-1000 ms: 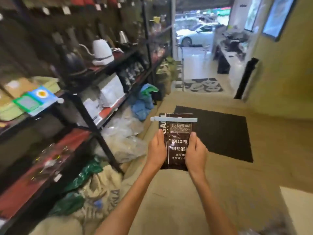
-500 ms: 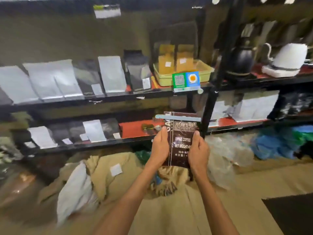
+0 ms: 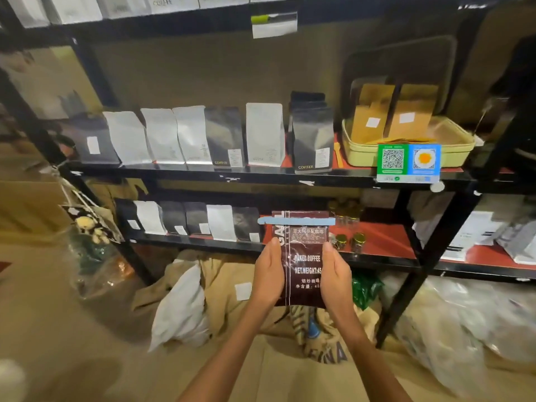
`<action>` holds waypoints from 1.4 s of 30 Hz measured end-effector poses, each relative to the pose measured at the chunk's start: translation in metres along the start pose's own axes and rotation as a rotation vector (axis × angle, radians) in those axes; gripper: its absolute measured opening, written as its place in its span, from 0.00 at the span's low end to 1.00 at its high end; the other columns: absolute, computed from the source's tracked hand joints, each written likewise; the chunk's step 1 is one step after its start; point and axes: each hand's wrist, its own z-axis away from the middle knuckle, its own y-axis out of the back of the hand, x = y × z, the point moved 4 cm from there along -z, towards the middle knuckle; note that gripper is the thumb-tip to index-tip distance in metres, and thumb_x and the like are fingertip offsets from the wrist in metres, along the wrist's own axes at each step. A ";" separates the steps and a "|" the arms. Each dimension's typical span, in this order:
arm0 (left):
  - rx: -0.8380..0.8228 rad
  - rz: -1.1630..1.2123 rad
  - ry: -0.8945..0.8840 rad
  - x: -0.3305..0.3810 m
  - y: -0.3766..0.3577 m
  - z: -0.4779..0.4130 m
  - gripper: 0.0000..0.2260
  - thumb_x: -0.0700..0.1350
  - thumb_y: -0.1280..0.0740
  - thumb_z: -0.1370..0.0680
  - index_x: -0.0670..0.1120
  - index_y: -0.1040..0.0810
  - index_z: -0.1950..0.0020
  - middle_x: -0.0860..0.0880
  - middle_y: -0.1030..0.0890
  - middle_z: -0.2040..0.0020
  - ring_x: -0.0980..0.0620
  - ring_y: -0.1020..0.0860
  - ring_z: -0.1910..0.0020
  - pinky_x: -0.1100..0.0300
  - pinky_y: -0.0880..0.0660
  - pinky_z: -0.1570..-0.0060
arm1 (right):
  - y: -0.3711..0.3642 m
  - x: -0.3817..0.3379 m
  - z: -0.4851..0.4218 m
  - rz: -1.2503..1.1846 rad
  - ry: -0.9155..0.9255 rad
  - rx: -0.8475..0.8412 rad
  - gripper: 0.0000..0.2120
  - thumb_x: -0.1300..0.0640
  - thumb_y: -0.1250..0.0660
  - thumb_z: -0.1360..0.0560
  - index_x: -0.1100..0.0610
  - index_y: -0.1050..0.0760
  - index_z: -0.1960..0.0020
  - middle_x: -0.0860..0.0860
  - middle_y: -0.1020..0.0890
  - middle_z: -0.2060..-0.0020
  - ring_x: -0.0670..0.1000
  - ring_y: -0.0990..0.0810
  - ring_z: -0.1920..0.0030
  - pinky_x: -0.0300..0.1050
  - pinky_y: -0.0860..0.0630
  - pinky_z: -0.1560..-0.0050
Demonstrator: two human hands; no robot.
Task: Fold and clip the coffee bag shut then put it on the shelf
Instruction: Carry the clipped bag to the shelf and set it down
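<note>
I hold a dark brown coffee bag [image 3: 303, 265] upright between both hands, in front of the lower shelf [image 3: 385, 236] with its red surface. A pale blue clip [image 3: 295, 221] runs across the bag's folded top. My left hand [image 3: 268, 272] grips the bag's left edge and my right hand [image 3: 335, 275] grips its right edge. The bag's lower corners are hidden behind my palms.
The black rack's middle shelf [image 3: 261, 172] carries several white and black coffee pouches and a yellow-green tray [image 3: 452, 140] with kraft bags and a QR sign [image 3: 408, 162]. Small gold-lidded jars [image 3: 351, 242] stand just right of the bag. Burlap sacks [image 3: 319, 340] and plastic bags lie on the floor.
The view has swung from the aisle to face the shelves and drawn closer. The clipped bag stays held in both hands, now level with the lower shelf.
</note>
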 end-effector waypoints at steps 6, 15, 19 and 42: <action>-0.279 -0.235 -0.100 0.011 0.035 -0.113 0.15 0.54 0.50 0.16 0.51 0.29 0.36 0.50 0.19 0.44 0.57 0.17 0.48 0.58 0.18 0.47 | -0.051 0.012 -0.107 0.106 -0.048 -0.282 0.25 0.50 0.28 0.27 0.46 0.34 0.33 0.43 0.21 0.42 0.45 0.20 0.43 0.46 0.22 0.43; -0.305 -1.194 -0.412 -0.107 0.111 -0.334 0.31 0.48 0.31 0.23 0.46 0.40 0.23 0.44 0.36 0.23 0.43 0.43 0.22 0.52 0.54 0.23 | -0.103 0.169 -0.268 0.086 0.001 -0.110 0.18 0.59 0.30 0.25 0.56 0.26 0.36 0.50 0.16 0.45 0.42 0.16 0.49 0.38 0.19 0.52; -0.323 -1.244 -0.408 -0.147 0.121 -0.377 0.26 0.48 0.29 0.25 0.50 0.32 0.28 0.47 0.25 0.31 0.45 0.30 0.30 0.49 0.38 0.28 | -0.123 0.222 -0.299 0.069 0.023 -0.112 0.18 0.61 0.30 0.25 0.57 0.26 0.35 0.51 0.16 0.44 0.48 0.16 0.45 0.48 0.20 0.44; -0.055 -1.043 -0.649 -0.192 0.116 -0.416 0.11 0.33 0.32 0.25 0.45 0.22 0.45 0.48 0.24 0.59 0.43 0.23 0.55 0.58 0.34 0.57 | -0.157 0.321 -0.327 0.053 0.050 -0.092 0.19 0.60 0.32 0.23 0.53 0.29 0.34 0.44 0.18 0.46 0.38 0.18 0.48 0.28 0.23 0.56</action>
